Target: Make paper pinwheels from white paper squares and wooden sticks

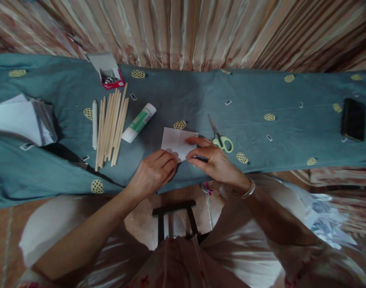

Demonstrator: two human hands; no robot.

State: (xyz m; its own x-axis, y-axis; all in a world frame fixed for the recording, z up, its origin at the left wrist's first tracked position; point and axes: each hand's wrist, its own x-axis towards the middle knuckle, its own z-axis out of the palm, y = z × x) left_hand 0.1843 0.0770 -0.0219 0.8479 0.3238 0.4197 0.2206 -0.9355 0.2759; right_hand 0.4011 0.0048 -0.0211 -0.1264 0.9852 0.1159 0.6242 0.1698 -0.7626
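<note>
A small piece of white paper (pixel 173 139) lies between my hands near the table's front edge. My left hand (pixel 155 171) grips its lower left side with the fingers curled together. At the right side, my right hand (pixel 208 158) pinches the paper's edge between thumb and fingers. Just beyond my right hand rest scissors (pixel 221 140) with pale green handles, blades pointing away from me. To the left of the paper lies a white and green glue stick (pixel 139 123), tilted on the cloth.
Several wooden sticks (pixel 109 130) lie beside a whitish stick (pixel 94 125). Behind them stands an open red box (pixel 113 85) of small metal pieces. A paper stack (pixel 17 120) is at far left, a dark phone (pixel 353 120) at far right. Teal cloth (pixel 246 120) covers the table.
</note>
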